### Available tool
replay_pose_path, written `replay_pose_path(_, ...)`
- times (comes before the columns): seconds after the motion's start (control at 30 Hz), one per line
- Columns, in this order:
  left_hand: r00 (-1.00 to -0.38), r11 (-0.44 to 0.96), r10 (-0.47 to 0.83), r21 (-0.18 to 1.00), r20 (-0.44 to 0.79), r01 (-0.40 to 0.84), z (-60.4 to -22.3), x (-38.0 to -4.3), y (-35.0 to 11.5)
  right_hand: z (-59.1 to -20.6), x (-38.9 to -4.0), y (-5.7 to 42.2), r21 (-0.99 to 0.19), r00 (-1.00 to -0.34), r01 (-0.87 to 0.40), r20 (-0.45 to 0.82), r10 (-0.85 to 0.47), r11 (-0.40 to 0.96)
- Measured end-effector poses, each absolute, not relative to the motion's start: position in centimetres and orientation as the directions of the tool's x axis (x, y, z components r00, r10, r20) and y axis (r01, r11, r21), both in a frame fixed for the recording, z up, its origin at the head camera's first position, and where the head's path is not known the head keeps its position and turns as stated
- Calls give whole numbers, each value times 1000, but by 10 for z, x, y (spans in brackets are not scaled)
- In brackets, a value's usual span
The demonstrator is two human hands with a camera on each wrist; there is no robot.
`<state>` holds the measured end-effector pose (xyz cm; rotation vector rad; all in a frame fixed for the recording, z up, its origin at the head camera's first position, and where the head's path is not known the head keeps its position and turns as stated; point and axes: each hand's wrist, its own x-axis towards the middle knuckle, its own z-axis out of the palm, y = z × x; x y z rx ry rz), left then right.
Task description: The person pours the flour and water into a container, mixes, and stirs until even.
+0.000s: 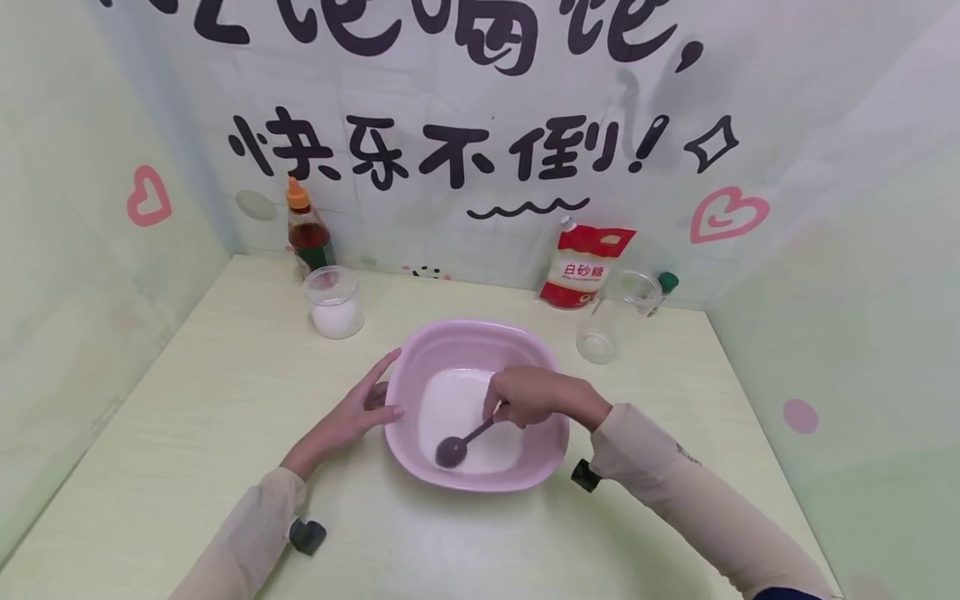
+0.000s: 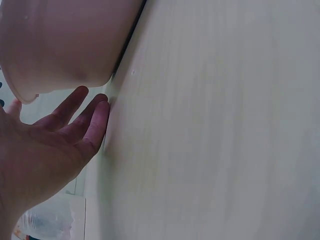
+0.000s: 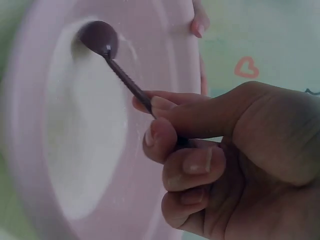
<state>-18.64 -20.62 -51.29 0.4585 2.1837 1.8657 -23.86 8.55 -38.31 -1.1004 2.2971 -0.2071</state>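
Note:
A pink basin (image 1: 480, 479) stands on the table with a smooth white layer (image 1: 442, 408) over its bottom. Inside it, a dark brown spoon (image 1: 452, 452) with a deep round bowl is held low over the white contents. My right hand (image 1: 528, 393) pinches the spoon's thin handle between thumb and fingers, the other fingers folded behind, as the right wrist view shows. My left hand (image 1: 356, 414) is spread at the basin's left side, thumb and index finger at the rim. In the left wrist view its other fingers (image 2: 95, 125) extend loosely beside the basin's outer wall.
A clear jar with white contents (image 1: 337, 312) stands at the back left, before an orange-capped sauce bottle (image 1: 309, 237). At the back right are a red-and-white sugar pouch (image 1: 581, 267), a clear container (image 1: 596, 342) and a green-capped bottle (image 1: 666, 285). Walls enclose the table.

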Motion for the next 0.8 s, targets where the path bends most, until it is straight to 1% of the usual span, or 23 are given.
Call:
replay_pose_path(0.17,-925,145,379,986,27,88,-512,-186,-207,-371,-243,112,-321,-551,-597,-502,-667,735)
replay_pose_path(0.3,-926,151,376,984,29,92,-511,-186,-208,-362,-256,126,-254,-640,-501,-534,-552,827)
replay_pose_path(0.4,-927,150,374,985,28,90,-511,-185,-208,-358,-266,131,-181,-720,-463,-494,-488,868)
replay_pose_path(0.47,-927,147,375,985,30,91,-511,-185,-208,-358,-272,130,-146,-761,-468,-434,-482,871)
replay_pose_path(0.53,-927,140,373,986,33,91,-511,-185,-208,-360,-277,125,-141,-789,-471,-373,-487,871)
replay_pose_path(0.6,-928,140,371,986,36,94,-511,-185,-207,-364,-283,119,-156,-806,-476,-317,-500,866)
replay_pose_path(0.67,-927,136,373,986,39,96,-511,-185,-207,-368,-287,111,-170,-807,-493,-278,-521,853)
replay_pose_path(0.8,-923,124,380,986,53,108,-513,-186,-207,-377,-290,93,-183,-775,-558,-236,-587,810)
